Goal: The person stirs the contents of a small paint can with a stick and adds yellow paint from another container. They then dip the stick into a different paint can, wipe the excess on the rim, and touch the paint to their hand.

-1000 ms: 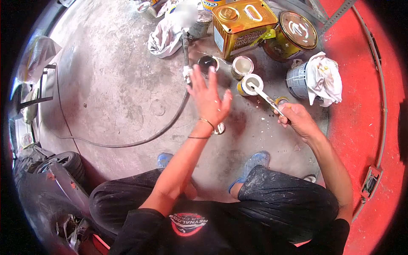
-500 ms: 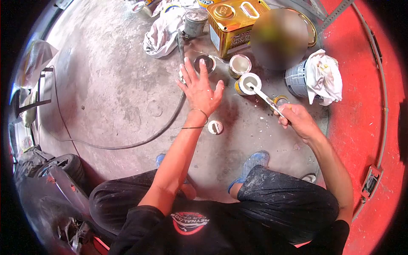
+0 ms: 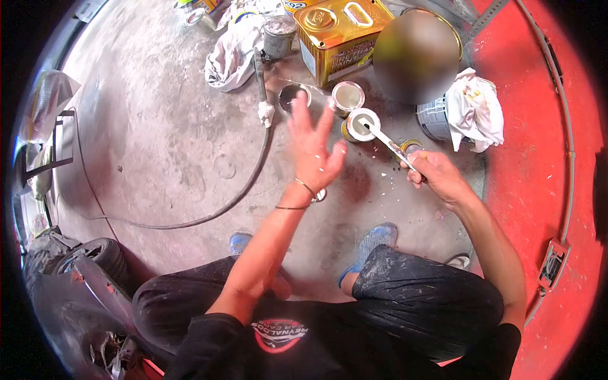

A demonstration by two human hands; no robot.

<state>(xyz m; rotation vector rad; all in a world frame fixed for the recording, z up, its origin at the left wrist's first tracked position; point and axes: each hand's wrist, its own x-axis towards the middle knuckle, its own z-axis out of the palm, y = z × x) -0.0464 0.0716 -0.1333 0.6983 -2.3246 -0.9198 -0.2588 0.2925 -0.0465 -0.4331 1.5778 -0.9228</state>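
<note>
My right hand point(image 3: 437, 176) is closed around a white stir stick point(image 3: 389, 145), its far end inside an open small can of pale paint point(image 3: 362, 135). Over the floor, left of that can, my left hand point(image 3: 316, 149) is raised with its fingers spread, holding nothing and partly blurred. Just beyond its fingertips stand a dark open can point(image 3: 288, 102) and another open can with pale contents point(image 3: 348, 97). A small round lid point(image 3: 321, 196) is mostly hidden behind my left wrist. A yellowish can point(image 3: 411, 146) sits partly hidden beyond my right hand.
A gold rectangular tin point(image 3: 342, 41) stands at the back, beside a large blurred round thing point(image 3: 415, 60). To the right is a bucket point(image 3: 432, 120) draped with a white cloth point(image 3: 475, 111). A black hose point(image 3: 250, 187) curves across the floor; another cloth point(image 3: 231, 60) lies behind it.
My left hand has moved right, towards the pale paint can, fingers still spread. My right hand keeps hold of the stir stick in the can. The whole view has shifted slightly.
</note>
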